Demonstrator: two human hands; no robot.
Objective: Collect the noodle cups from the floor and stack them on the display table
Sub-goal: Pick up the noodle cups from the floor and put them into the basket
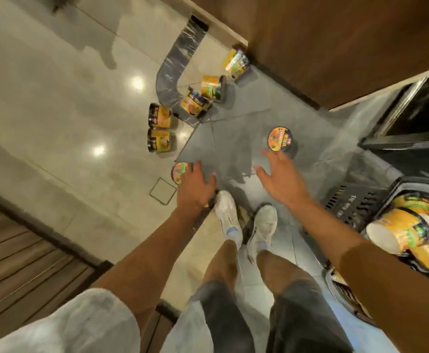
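A: What were the hands doing?

B: The left hand (197, 186) reached down with its fingers spread and relaxed, holding nothing. Its fingertips overlapped the edge of an upright noodle cup (179, 171) on the floor; I could not tell whether they touched it. The right hand (281, 178) was stretched out too, fingers straight and apart, empty, just below another upright cup (281, 139) standing lid up on the grey floor tiles (234, 138).

A: Take that second cup as the landmark. Where were the others?

B: Well to its left, two cups lay on their sides, one (159, 115) just above the other (158, 140), on the pale floor. Up and to the left of the landmark, two more lay tipped and touching: a dark-rimmed one (195, 101) and an orange one (212, 87). Farther up from the landmark, another tipped cup (236, 62) lay against the foot of the brown wooden counter (336, 47).

A: And to the right?

B: Down and to the right of the landmark stood a black basket (356, 200) with several cups (399, 225) lying in it. Below the landmark, between the hands, were the person's white shoes (244, 220).
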